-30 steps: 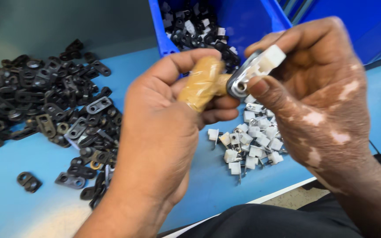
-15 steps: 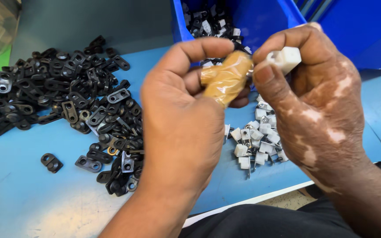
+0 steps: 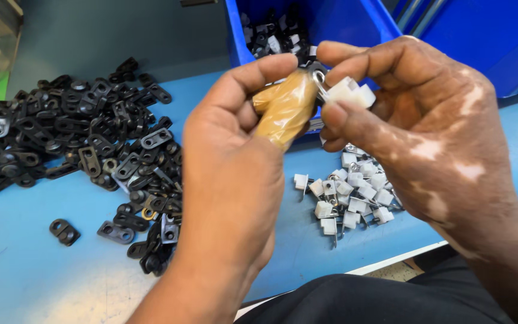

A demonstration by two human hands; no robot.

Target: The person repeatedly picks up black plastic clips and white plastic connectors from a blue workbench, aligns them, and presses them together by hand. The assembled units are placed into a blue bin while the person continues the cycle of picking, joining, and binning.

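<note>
Small white plastic clip (image 3: 351, 93) with a metal ring at its 9 o'clock end — pinched between thumb and fingers of the right hand (image 3: 418, 129). Left hand (image 3: 235, 162), one tan-wrapped finger (image 3: 286, 108) touching the ring, fingers curled; blue bin (image 3: 331, 24) at 12 o'clock above the blue desk (image 3: 25, 276).
</note>
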